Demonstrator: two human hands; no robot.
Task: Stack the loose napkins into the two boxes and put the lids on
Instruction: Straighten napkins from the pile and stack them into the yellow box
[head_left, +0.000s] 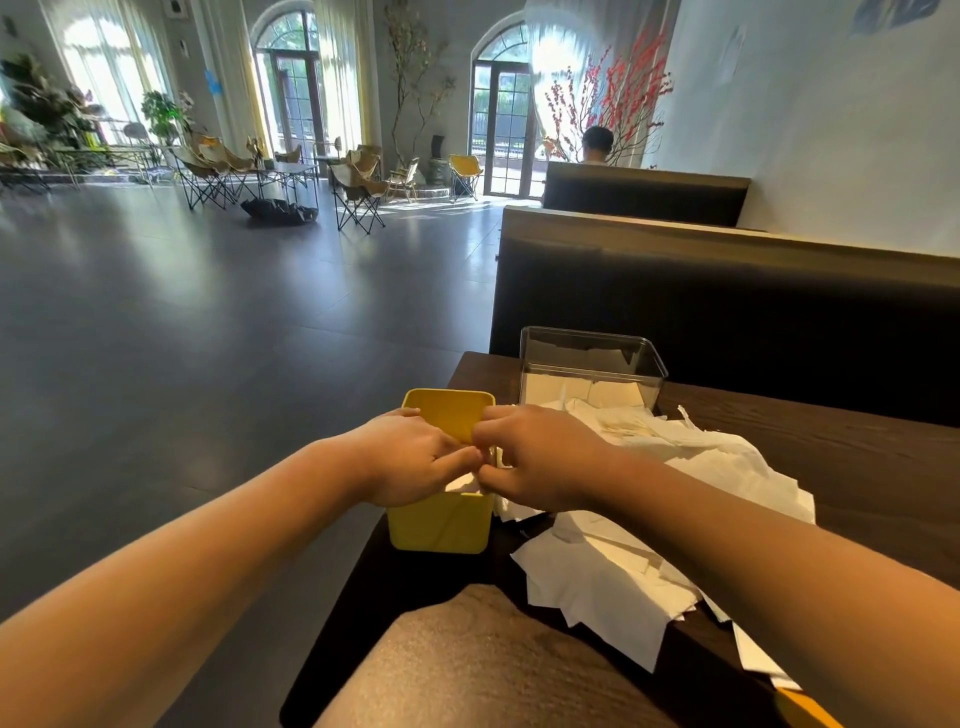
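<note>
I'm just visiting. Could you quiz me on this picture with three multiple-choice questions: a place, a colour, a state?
1. Where does the clear box stand? A on the floor; B on the table, beyond the yellow box; C on the bench.
2. What colour is the box under the left hand and right hand? A red; B blue; C yellow.
3. How is the clear box? A open-topped, napkins inside; B lidded; C tipped over.
Answers: 1 B, it stands on the tabletop farther from the camera; 2 C, its walls are yellow; 3 A, nothing covers its rim.
</note>
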